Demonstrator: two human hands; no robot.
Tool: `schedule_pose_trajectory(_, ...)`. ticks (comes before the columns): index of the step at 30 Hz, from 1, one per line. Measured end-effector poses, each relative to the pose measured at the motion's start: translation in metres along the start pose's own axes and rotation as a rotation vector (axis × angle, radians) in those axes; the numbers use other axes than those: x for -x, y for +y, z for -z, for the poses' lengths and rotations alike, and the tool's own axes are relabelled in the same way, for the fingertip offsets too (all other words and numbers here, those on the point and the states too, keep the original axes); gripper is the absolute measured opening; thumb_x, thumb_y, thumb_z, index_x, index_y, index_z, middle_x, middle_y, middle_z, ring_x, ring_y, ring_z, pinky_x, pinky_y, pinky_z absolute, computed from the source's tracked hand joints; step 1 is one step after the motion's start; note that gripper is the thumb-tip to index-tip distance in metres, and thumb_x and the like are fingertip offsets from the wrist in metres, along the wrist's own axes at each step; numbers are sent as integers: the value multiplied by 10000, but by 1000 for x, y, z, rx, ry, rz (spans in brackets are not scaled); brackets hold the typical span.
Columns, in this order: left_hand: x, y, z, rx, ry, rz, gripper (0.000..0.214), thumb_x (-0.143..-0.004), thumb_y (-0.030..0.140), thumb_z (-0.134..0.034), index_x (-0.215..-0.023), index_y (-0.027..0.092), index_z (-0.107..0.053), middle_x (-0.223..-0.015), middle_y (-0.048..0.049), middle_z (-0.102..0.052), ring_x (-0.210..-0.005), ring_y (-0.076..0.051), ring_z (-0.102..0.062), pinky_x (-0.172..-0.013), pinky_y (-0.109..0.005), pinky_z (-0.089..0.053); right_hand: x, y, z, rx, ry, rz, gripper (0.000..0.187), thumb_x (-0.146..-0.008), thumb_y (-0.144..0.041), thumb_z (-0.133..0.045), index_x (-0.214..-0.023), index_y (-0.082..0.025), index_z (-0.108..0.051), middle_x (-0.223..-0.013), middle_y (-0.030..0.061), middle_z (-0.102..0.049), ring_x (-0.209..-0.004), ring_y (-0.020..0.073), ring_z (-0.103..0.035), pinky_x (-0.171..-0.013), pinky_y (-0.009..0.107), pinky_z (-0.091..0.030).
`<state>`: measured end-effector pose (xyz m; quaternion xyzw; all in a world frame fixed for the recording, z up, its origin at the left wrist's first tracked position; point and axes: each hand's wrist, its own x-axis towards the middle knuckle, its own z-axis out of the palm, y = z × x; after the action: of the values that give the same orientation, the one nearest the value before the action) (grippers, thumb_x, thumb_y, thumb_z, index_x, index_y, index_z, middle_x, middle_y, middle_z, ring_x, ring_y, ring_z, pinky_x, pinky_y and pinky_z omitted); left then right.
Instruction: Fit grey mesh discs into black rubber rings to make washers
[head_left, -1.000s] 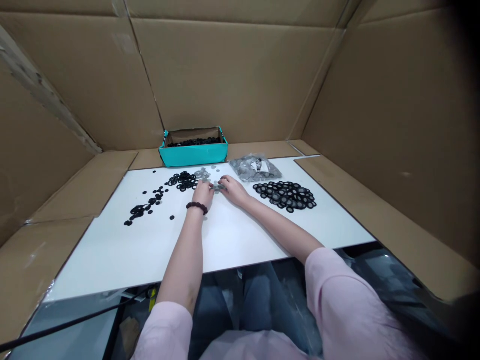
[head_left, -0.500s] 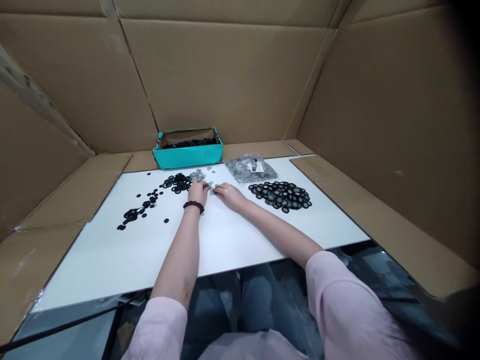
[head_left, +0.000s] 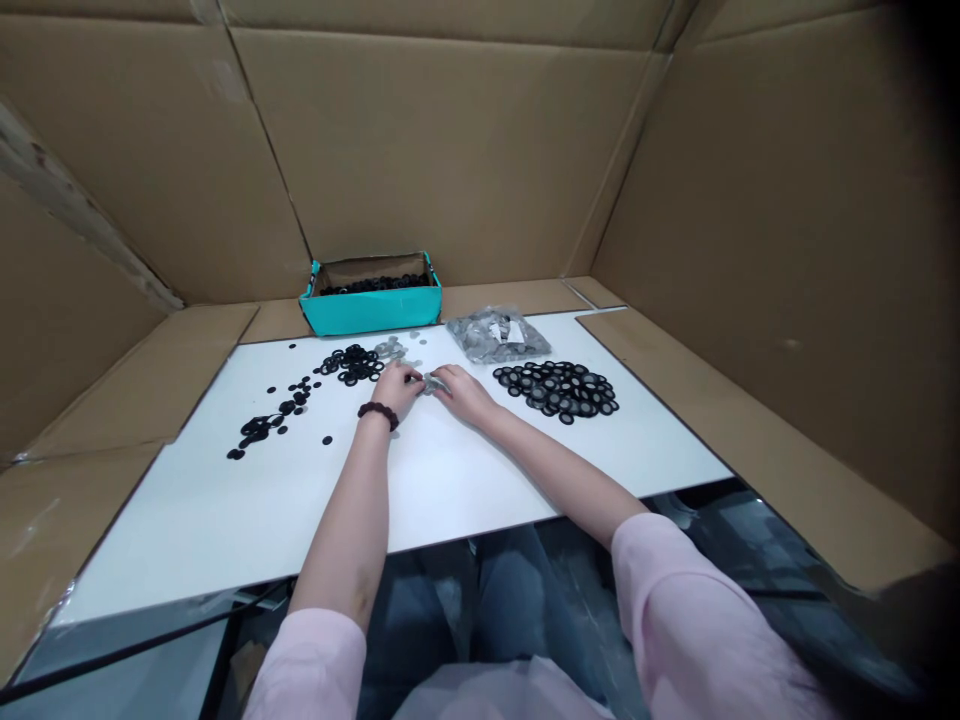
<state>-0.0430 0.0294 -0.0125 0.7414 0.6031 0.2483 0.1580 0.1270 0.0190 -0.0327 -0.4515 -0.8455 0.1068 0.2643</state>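
My left hand (head_left: 397, 385) and my right hand (head_left: 461, 390) meet at the middle of the white table top (head_left: 450, 470), fingertips pinched on small grey discs (head_left: 431, 381). What exactly each finger grips is too small to make out. A dark bead bracelet (head_left: 377, 412) circles my left wrist. Loose black rings (head_left: 351, 364) lie just left of my left hand, with more grey discs (head_left: 390, 349) behind it. A pile of black rings with grey centres (head_left: 559, 388) lies right of my right hand.
A teal box (head_left: 371, 300) with black rings stands at the back. A clear bag of grey discs (head_left: 496, 335) lies behind the right pile. Scattered black rings (head_left: 262, 425) trail to the left. Cardboard walls (head_left: 750, 200) enclose the table on three sides.
The view has shifted slightly, so everything sits a little further left. Both hands stay together at the grey discs, fingers working in small motions.
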Motion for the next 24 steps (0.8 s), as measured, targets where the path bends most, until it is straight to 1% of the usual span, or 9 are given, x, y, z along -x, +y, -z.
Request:
schedule_pose_trajectory(2,2,1,-1,-1,-14,-10,167,-744,219,-659,-883,165,-735,-970,-90,-623,-937,-223,-621,-917,-348,-489,0,2,0,41,-18,-40,202,-881,-163,-584,-1065,-133,-662,-1049,118,-631,-1023,220,-550,-932,338,-420)
schedule_pose_trajectory(5,1,0,-5,-22,20,8,191,-773,213,-621,-922,166,-731,-1007,-93,-622,-966,-230,-617,-920,-344,-487,-1,2,1,86,-47,-92,161,-897,-185,-572,-966,-130,-708,-987,115,-638,-988,219,-558,-913,325,-419)
schedule_pose_trajectory(7,0,-2,-8,-35,48,24,200,-795,211,-593,-940,170,-725,-1028,-96,-623,-987,-234,-614,-929,-344,-485,-1,0,2,96,-47,-104,174,-907,-172,-553,-949,-129,-717,-985,114,-642,-987,218,-562,-901,312,-421)
schedule_pose_trajectory(10,-3,-5,-9,-41,86,43,208,-818,196,-560,-954,169,-715,-1054,-103,-626,-1022,-242,-610,-942,-352,-484,-1,-3,4,103,-50,-113,184,-913,-161,-541,-972,-122,-711,-986,114,-642,-995,220,-561,-884,303,-422)
schedule_pose_trajectory(13,-5,-5,-9,-37,136,69,222,-831,173,-532,-970,162,-704,-1084,-115,-622,-1035,-246,-610,-947,-366,-487,-2,-6,6,116,-30,-184,173,-899,-188,-574,-991,-117,-701,-988,125,-631,-999,233,-555,-874,315,-421)
schedule_pose_trajectory(15,-5,-2,-7,-31,173,85,227,-834,167,-524,-980,160,-697,-1096,-118,-615,-1023,-243,-614,-948,-374,-489,-2,-7,7,111,-11,-228,151,-887,-212,-599,-955,-129,-705,-976,123,-622,-988,237,-553,-872,323,-418)
schedule_pose_trajectory(17,-3,2,-5,-27,192,95,218,-835,170,-522,-969,163,-694,-1089,-116,-613,-1007,-239,-618,-947,-380,-489,-2,-7,6,84,-5,-241,126,-885,-208,-598,-908,-143,-704,-959,112,-615,-976,230,-553,-865,317,-417)
schedule_pose_trajectory(20,0,9,0,-30,178,87,190,-830,179,-531,-923,165,-696,-1065,-115,-615,-996,-241,-618,-943,-383,-487,-3,-5,3,20,14,-252,99,-877,-164,-587,-878,-149,-684,-936,93,-608,-970,216,-553,-858,302,-416)
schedule_pose_trajectory(24,4,15,1,-50,93,48,181,-812,158,-535,-879,167,-703,-1043,-111,-623,-1006,-246,-614,-949,-377,-477,-3,0,-3,-71,60,-292,69,-846,-141,-607,-898,-149,-653,-899,63,-583,-896,183,-556,-851,282,-415)
